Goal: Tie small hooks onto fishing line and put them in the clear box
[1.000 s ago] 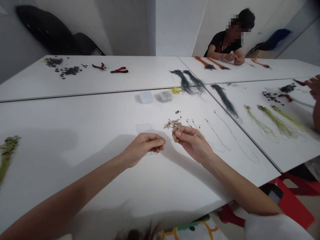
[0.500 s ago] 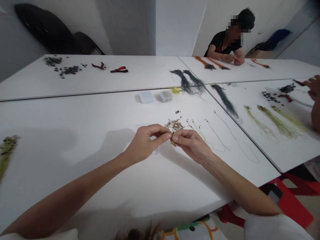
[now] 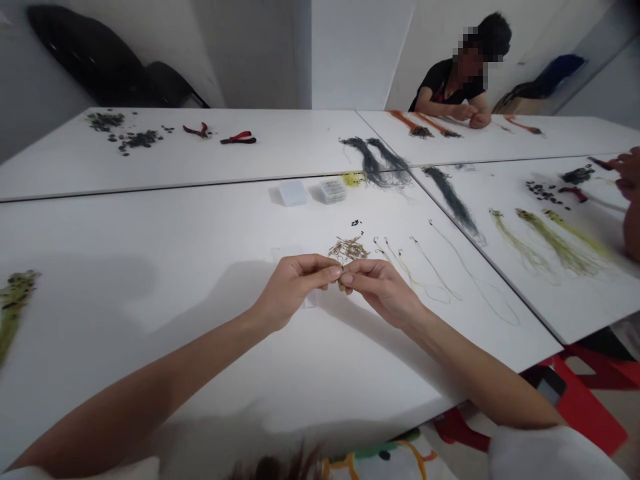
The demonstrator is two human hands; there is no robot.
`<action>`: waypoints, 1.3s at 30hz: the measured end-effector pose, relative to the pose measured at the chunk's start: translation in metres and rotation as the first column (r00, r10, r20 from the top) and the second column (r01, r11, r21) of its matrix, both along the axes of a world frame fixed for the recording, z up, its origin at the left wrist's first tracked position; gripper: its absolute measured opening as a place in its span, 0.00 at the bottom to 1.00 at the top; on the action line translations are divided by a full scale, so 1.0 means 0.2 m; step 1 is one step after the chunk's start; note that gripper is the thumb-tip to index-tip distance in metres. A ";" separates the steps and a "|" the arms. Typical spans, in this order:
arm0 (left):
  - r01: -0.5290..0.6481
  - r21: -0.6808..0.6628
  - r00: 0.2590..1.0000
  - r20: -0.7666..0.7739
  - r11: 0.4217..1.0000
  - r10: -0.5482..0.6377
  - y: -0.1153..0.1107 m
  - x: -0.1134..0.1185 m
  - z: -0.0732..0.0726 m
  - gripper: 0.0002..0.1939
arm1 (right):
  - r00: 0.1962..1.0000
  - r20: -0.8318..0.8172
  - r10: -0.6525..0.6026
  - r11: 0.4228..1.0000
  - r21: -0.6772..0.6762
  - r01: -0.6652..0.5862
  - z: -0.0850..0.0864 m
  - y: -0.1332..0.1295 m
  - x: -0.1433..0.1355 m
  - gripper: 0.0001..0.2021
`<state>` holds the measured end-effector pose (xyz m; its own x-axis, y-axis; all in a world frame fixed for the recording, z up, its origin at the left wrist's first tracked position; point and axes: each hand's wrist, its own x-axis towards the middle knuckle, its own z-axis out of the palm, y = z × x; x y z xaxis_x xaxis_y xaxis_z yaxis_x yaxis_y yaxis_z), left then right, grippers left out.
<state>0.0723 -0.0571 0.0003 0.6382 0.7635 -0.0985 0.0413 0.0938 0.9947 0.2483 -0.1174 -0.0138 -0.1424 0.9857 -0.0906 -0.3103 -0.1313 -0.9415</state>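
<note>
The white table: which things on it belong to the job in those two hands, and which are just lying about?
Likely part of the job:
- small hook between left hand and right hand
- gold-coloured pile beyond them
- hooked lines beside it, probably

Apparently just lying about:
- far red-handled pliers
- far-left black bits
- dark thread bundles

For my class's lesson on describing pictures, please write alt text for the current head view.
Left hand and right hand meet over a white table, fingertips pinching a hook, near a pile of brass-coloured pieces. Thin hooked lines lie to the right; a person is at the far side.
</note>
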 end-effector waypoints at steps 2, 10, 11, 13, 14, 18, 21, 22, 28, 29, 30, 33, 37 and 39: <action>0.025 -0.105 0.999 0.030 0.994 -0.022 0.00 0.00 0.00 0.09 | 1.000 -0.004 0.011 1.000 -0.004 -0.011 0.00 0.00 0.00 0.04; -0.076 -0.166 0.993 0.079 0.983 0.090 -0.02 -0.01 -0.02 0.09 | 0.999 -0.006 -0.052 0.998 0.020 0.052 0.01 -0.01 -0.01 0.04; -0.065 -0.162 0.994 0.079 0.985 0.079 -0.03 -0.02 -0.03 0.09 | 0.997 -0.007 -0.073 0.997 0.031 0.073 0.01 -0.01 -0.01 0.04; -0.023 -0.177 0.995 0.090 0.984 0.040 -0.05 -0.02 -0.05 0.10 | 0.994 -0.003 -0.109 0.993 0.046 0.109 0.01 -0.01 -0.01 0.05; -0.001 -0.196 0.995 0.102 0.981 0.022 -0.06 -0.02 -0.05 0.10 | 0.993 0.001 -0.120 0.992 0.047 0.120 0.01 -0.01 -0.01 0.05; 0.045 -0.263 0.987 0.158 0.964 -0.003 -0.09 0.00 -0.07 0.11 | 0.990 -0.011 -0.143 0.989 0.031 0.143 0.01 -0.01 -0.02 0.06; 0.049 -0.283 0.984 0.177 0.958 0.002 -0.10 0.02 -0.08 0.11 | 0.987 -0.032 -0.157 0.987 0.023 0.158 0.01 -0.02 -0.03 0.06; 0.047 -0.288 0.983 0.181 0.956 0.006 -0.11 0.03 -0.08 0.11 | 0.987 -0.037 -0.156 0.987 0.021 0.157 0.01 -0.02 -0.03 0.07; 0.022 -0.307 0.979 0.198 0.951 0.041 -0.11 0.05 -0.11 0.10 | 0.986 -0.070 -0.151 0.988 0.023 0.153 0.00 -0.02 -0.04 0.07; 0.023 -0.313 0.978 0.203 0.950 0.043 -0.11 0.05 -0.11 0.09 | 0.986 -0.074 -0.151 0.988 0.023 0.153 0.00 -0.02 -0.04 0.07; 0.026 -0.319 0.977 0.207 0.947 0.043 -0.11 0.05 -0.11 0.09 | 0.985 -0.077 -0.153 0.988 0.020 0.155 0.00 -0.02 -0.04 0.06; 0.029 -0.336 0.976 0.214 0.942 0.046 -0.11 0.06 -0.10 0.08 | 0.983 -0.081 -0.166 0.986 0.008 0.167 0.00 -0.02 -0.04 0.06; 0.023 -0.328 0.977 0.208 0.944 0.048 -0.10 0.06 -0.09 0.08 | 0.978 -0.085 -0.188 0.982 0.009 0.190 0.00 -0.02 -0.05 0.05; 0.010 -0.311 0.977 0.206 0.950 0.057 -0.10 0.06 -0.08 0.08 | 0.975 -0.088 -0.204 0.978 0.014 0.206 -0.01 -0.02 -0.05 0.05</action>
